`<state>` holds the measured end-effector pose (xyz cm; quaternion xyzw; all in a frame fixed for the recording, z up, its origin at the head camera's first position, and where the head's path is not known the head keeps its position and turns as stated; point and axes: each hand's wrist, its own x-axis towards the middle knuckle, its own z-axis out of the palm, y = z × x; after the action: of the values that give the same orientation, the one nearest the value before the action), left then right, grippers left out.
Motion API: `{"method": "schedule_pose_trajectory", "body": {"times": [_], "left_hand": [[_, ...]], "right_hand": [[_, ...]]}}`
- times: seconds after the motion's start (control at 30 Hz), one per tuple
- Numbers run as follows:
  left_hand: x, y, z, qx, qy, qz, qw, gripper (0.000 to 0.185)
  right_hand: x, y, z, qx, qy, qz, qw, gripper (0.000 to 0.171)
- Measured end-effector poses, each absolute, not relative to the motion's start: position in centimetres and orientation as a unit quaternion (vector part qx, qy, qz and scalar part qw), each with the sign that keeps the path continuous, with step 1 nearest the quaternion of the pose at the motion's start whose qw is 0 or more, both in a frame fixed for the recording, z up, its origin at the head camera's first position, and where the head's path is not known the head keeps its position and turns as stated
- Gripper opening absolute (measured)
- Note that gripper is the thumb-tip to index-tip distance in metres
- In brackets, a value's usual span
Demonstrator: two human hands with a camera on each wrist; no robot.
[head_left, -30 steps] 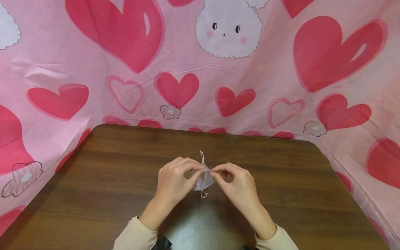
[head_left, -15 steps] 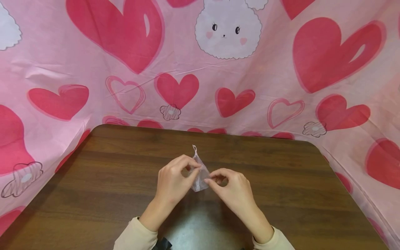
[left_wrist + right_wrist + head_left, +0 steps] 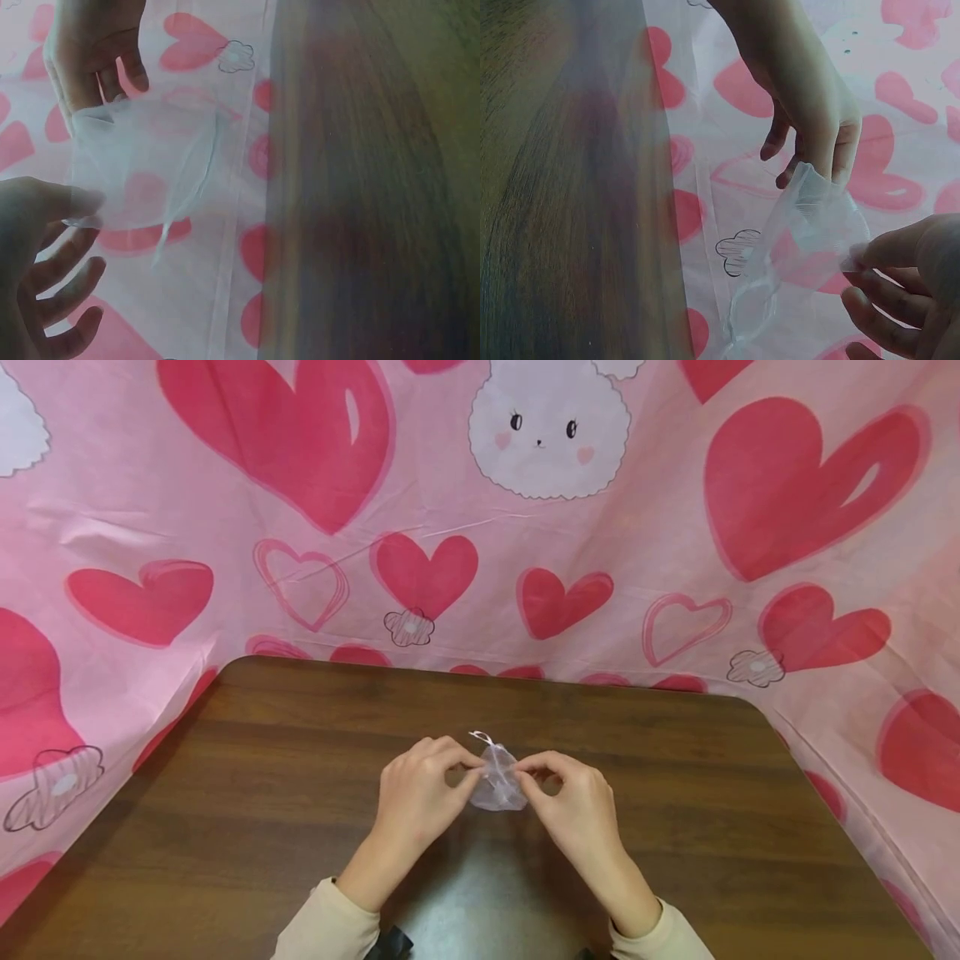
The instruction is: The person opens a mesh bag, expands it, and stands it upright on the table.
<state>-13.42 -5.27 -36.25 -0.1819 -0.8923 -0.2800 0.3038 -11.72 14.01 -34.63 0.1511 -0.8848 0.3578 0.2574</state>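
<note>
- Left hand [image 3: 420, 789]: thumb and forefinger pinch the left edge of a small sheer organza drawstring pouch [image 3: 497, 781]. The other fingers curl loosely beneath. In the left wrist view the same hand [image 3: 34, 255] shows its thumb against the translucent fabric [image 3: 142, 165].
- Pouch: it is held just above the dark wooden table [image 3: 262, 777], between the two hands and about mid-table. It looks gathered and rounded. A thin ribbon loop [image 3: 481, 737] pokes up at its far end.
- Right hand [image 3: 573, 802]: fingertips pinch the pouch's right edge, with the remaining fingers curled. In the right wrist view it [image 3: 904, 289] nips the fabric [image 3: 817, 240] at the lower right, opposite the left hand [image 3: 810, 112] above.
- Step in hand, as a judgement: the two hands seem to be working the pouch's mouth, spreading or gathering it at the drawstring. Which of the two cannot be told from these views.
- The next move would call for opposing pinches that stay firm on thin, slippery mesh, without tearing it or losing the ribbon.
- Against half a second ago: the pouch then stood more upright and pointed, with its ribbon end higher. Now it sits lower and bunched, and the right hand has come up level with the left.
- Behind the table hangs a pink heart-print cloth [image 3: 150, 527].
</note>
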Motion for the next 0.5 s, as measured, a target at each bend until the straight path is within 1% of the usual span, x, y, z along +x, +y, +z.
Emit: {"method": "schedule_pose_trajectory", "body": {"times": [0.17, 0.3, 0.5], "left_hand": [[-13.33, -5.29, -36.30, -0.177, -0.895, -0.279, 0.299, 0.016], [-13.33, -5.29, -36.30, -0.179, -0.899, -0.275, 0.290, 0.019], [-13.26, -5.22, -36.22, -0.203, -0.902, -0.279, 0.260, 0.026]], "right_hand": [[-11.68, 14.04, -34.83, 0.156, -0.886, 0.345, 0.268, 0.022], [-11.87, 14.03, -35.09, 0.164, -0.888, 0.320, 0.288, 0.024], [-12.19, 14.24, -35.37, 0.171, -0.887, 0.290, 0.314, 0.024]]}}
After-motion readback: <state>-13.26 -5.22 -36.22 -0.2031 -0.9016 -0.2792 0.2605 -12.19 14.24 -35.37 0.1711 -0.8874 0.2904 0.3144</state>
